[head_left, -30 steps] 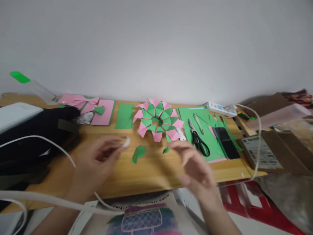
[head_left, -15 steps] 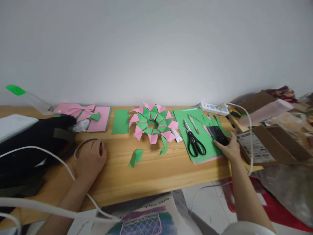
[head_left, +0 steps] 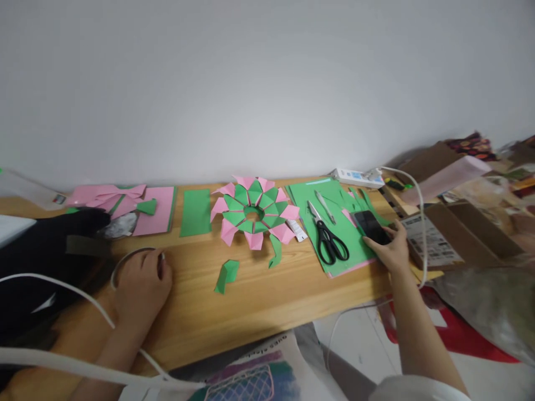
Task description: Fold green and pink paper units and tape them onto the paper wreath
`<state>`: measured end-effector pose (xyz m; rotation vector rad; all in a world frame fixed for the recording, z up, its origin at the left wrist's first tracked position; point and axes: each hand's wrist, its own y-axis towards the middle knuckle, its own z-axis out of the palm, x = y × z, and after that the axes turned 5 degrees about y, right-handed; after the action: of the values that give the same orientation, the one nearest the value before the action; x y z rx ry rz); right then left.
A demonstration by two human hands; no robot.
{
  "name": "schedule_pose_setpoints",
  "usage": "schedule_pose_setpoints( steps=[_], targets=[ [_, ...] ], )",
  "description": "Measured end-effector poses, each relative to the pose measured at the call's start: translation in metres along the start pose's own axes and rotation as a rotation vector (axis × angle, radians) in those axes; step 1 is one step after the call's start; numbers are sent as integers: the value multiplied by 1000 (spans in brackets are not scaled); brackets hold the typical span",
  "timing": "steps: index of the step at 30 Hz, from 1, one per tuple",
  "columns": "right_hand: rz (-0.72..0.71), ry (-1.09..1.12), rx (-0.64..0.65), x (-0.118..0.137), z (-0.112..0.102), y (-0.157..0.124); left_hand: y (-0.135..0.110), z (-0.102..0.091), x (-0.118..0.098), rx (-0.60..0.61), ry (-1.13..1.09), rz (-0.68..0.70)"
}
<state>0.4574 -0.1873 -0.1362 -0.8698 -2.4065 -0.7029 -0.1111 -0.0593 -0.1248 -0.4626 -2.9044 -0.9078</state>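
My right hand [head_left: 392,248] grips a black smartphone [head_left: 371,227] by its edges, over a stack of green paper [head_left: 303,195]. Left of the phone, black-handled scissors [head_left: 330,242] and a slim pale cutter or pen [head_left: 325,207] lie on the stack. My left hand [head_left: 144,284] is closed on the wooden table beside a pale curved rim [head_left: 121,262]; its palm is hidden. Between my hands sits a ring of folded pink and green paper pieces [head_left: 278,209]. A loose folded green piece [head_left: 227,275] and a curled green strip [head_left: 276,250] lie in front.
Pink sheets with folded pieces [head_left: 161,209] and a green rectangle [head_left: 195,211] lie toward the left. A black cloth item [head_left: 50,262] and white cables [head_left: 62,284] are at far left. A power strip [head_left: 357,177] and cardboard box [head_left: 472,239] stand right.
The view has turned slightly, shifting most things left. Both hands keep nearly the same places, and the right still holds the smartphone.
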Motion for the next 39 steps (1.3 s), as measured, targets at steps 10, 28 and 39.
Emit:
schedule_pose_setpoints(
  steps=[10,28,39],
  targets=[
    [-61,-179,-99,31,-34,-52,2,-4,-2,80,71,7],
    [-129,214,-64,8,-35,-59,7,-9,-8,118,47,-2],
    [-155,58,-36,10,-37,-63,5,-7,-7,143,90,13]
  ],
)
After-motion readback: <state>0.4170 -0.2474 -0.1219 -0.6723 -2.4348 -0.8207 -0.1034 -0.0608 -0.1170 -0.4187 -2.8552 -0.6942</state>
